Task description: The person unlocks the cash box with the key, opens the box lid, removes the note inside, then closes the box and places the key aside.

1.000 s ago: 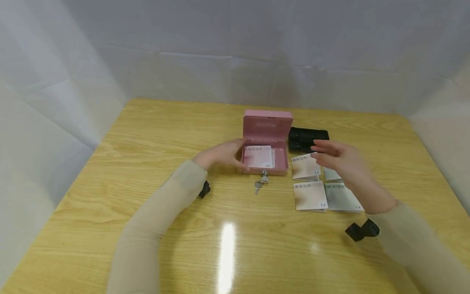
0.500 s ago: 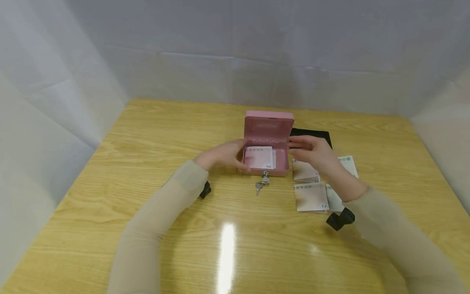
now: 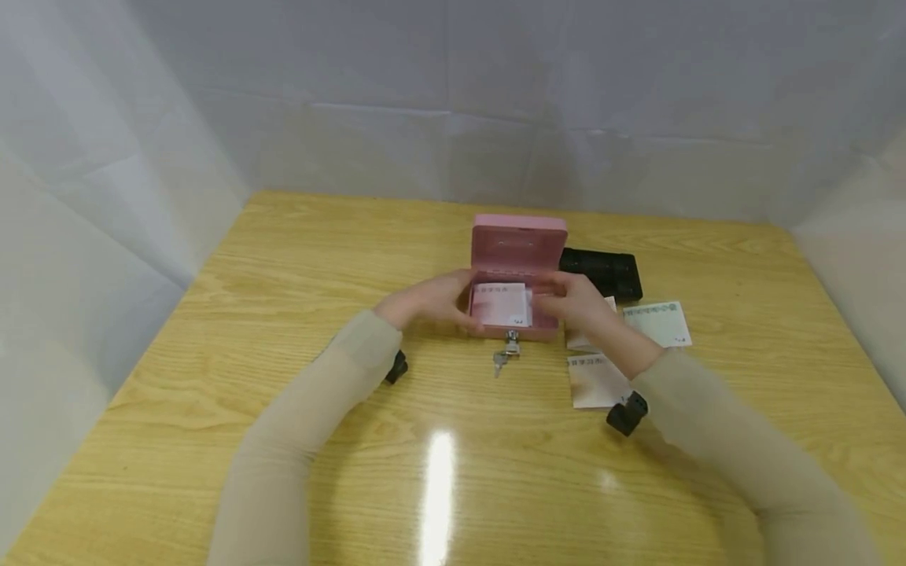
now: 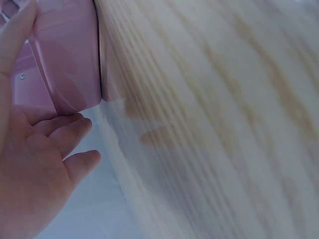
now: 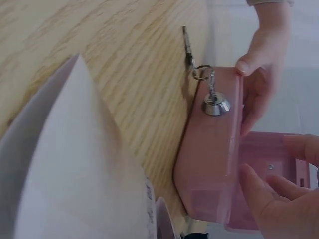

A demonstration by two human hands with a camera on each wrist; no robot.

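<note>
A small pink box (image 3: 545, 321) stands open at the table's middle, its lid (image 3: 519, 242) upright. A folded paper (image 3: 499, 304) lies inside. My left hand (image 3: 433, 299) grips the box's left end, thumb on the front rim. In the left wrist view the box wall (image 4: 65, 64) lies between the thumb and fingers (image 4: 70, 134). My right hand (image 3: 566, 300) is at the box's right end, its relaxed fingers (image 5: 279, 199) over the inside, holding nothing I can see. A key (image 3: 499, 359) hangs from the lock (image 5: 215, 105).
A black case (image 3: 602, 271) lies right of the box. Folded papers (image 3: 658, 323) (image 3: 593, 381) lie on the table right of the box, one large in the right wrist view (image 5: 75, 164). White sheeting walls the wooden table (image 3: 283, 259) on three sides.
My right hand has moved left from above the loose papers to the box's right end. The left hand and the box have stayed put.
</note>
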